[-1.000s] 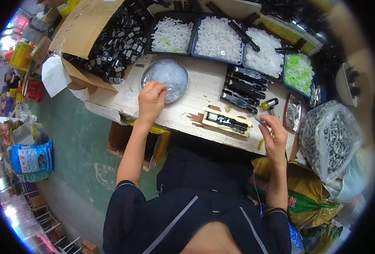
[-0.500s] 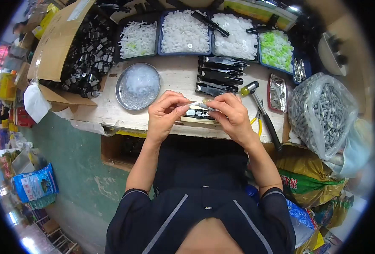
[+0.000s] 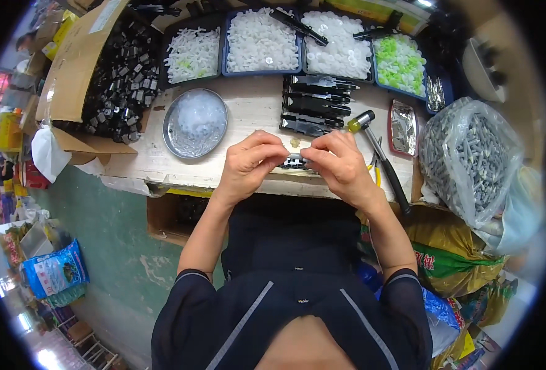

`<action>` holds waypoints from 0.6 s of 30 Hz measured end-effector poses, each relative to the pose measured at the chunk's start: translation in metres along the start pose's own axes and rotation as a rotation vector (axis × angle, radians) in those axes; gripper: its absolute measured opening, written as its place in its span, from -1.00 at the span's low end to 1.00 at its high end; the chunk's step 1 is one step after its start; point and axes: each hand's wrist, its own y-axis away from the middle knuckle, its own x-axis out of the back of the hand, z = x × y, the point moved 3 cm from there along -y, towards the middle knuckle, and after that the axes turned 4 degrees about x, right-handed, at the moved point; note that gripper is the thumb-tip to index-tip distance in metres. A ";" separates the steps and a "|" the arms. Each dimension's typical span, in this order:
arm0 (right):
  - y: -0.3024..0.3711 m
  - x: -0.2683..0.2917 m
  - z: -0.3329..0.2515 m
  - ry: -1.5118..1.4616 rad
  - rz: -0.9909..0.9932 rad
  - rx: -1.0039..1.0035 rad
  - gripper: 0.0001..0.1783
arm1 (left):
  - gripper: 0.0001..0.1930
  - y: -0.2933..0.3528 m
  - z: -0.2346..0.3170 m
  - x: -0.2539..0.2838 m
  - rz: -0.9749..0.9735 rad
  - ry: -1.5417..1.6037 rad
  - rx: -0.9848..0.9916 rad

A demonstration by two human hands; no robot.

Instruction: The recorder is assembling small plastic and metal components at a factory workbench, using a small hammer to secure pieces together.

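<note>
At the front edge of the workbench both hands meet, fingertips pinched close together. Between them is a small grey piece, with my left hand closed on one end and my right hand closed on the other. Just below the fingertips lies a black part with a toothed-looking edge, partly covered by the fingers. Beyond the hands, several long black parts are stacked side by side. A hammer with a yellow-and-black head lies right of my right hand, beside yellow-handled pliers.
A round metal dish of clear small pieces stands left. Trays of white pieces and green pieces line the back. A cardboard box holds black parts; a plastic bag of grey pieces sits right, near a red-rimmed tray.
My hands have drawn closer together, now both at the grey piece. The white piece at my left fingertips no longer shows, and the black part is more covered. The view has shifted slightly.
</note>
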 end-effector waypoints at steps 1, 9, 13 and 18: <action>0.000 0.000 -0.001 0.000 -0.025 0.001 -0.69 | -0.80 0.000 0.000 -0.004 -0.015 -0.025 -0.041; 0.031 0.009 0.021 0.001 -0.085 -0.153 -0.71 | -0.68 0.009 -0.016 -0.012 0.020 -0.262 -0.028; 0.036 0.006 0.025 0.021 -0.205 -0.223 -0.74 | -0.70 0.014 -0.024 -0.023 0.008 -0.381 0.019; 0.033 0.001 0.024 0.012 -0.222 -0.217 -0.79 | -0.71 0.014 -0.025 -0.031 0.005 -0.445 0.038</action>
